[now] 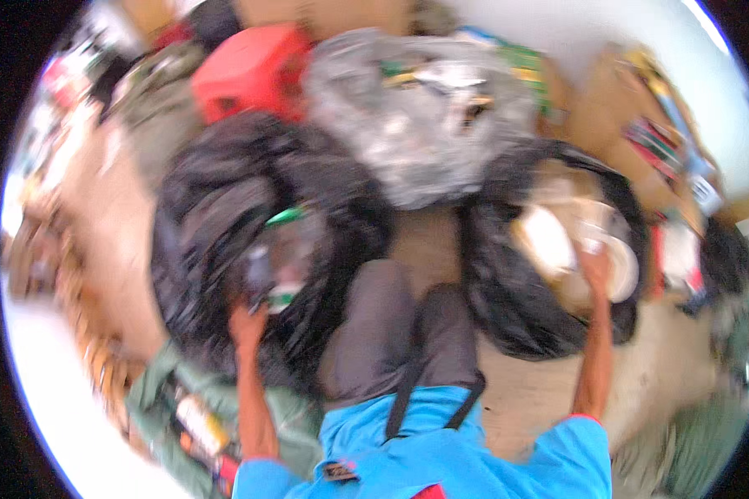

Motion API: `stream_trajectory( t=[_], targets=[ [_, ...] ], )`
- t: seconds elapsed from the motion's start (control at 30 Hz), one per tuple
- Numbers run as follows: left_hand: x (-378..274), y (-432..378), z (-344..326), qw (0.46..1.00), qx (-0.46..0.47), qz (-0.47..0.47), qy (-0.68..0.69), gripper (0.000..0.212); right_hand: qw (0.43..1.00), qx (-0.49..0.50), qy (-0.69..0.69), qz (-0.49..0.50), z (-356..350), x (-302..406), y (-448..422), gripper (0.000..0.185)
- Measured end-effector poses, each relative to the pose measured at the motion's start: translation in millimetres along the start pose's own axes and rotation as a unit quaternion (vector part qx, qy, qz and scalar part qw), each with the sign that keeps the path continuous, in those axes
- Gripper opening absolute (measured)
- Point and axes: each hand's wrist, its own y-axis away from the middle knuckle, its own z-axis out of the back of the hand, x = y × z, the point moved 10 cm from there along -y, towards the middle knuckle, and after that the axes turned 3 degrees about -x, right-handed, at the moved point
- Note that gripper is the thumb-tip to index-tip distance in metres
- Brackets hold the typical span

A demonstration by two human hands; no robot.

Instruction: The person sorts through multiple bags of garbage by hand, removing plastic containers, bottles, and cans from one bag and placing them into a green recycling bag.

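The picture is blurred by motion. My left hand (248,324) reaches to the near side of a large black plastic bag (206,181). By its fingers is a dark greyish item (259,271), and I cannot tell whether they grip it. Beyond that, a green-and-white item (282,298) and a bright green piece (286,216) show inside the bag. Over on the right, my right hand (594,265) is inside a smaller black plastic bag (499,312). White, round-edged pieces (544,240), perhaps disposable plates or containers, lie around its fingers, which are too blurred to read.
Between and beyond the black bags stands a grey translucent plastic bag (399,156) of mixed waste. A red plastic stool or crate (249,72) is behind the left bag. Cardboard (605,112) leans at right. A green sack (287,411) with a yellow-and-white container (201,424) lies near my left forearm.
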Motion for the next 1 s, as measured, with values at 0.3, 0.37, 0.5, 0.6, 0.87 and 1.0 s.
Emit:
stream_trajectory(
  t=[0.3,0.37,0.5,0.6,0.87,1.0],
  targets=[
    [-36.0,-27.1,1.2,0.998,0.055,-0.014,-0.037,0.083,0.988,0.099,-0.076,0.086,-10.1,31.5,-2.3,0.080],
    [-27.6,-29.1,-10.2,0.997,0.073,0.010,-0.027,0.086,0.998,-0.006,0.036,0.043,9.7,12.3,-4.2,0.079],
    [-18.0,-28.8,-5.3,0.997,0.075,0.010,-0.026,0.090,0.976,-0.114,-0.158,0.098,74.0,68.2,43.3,0.058],
    [-58.4,-24.6,33.1,0.993,0.068,-0.056,0.073,0.082,0.949,-0.048,-0.286,0.125,100.1,139.2,90.5,0.039],
    [-202.7,27.6,120.0,0.933,0.031,-0.159,0.323,0.064,0.783,0.448,-0.383,0.198,-25.4,371.1,278.6,0.058],
    [-249.4,57.0,120.0,0.841,0.130,-0.096,0.516,0.056,0.705,0.407,-0.455,0.361,-45.9,432.6,332.5,0.086]
  ],
)
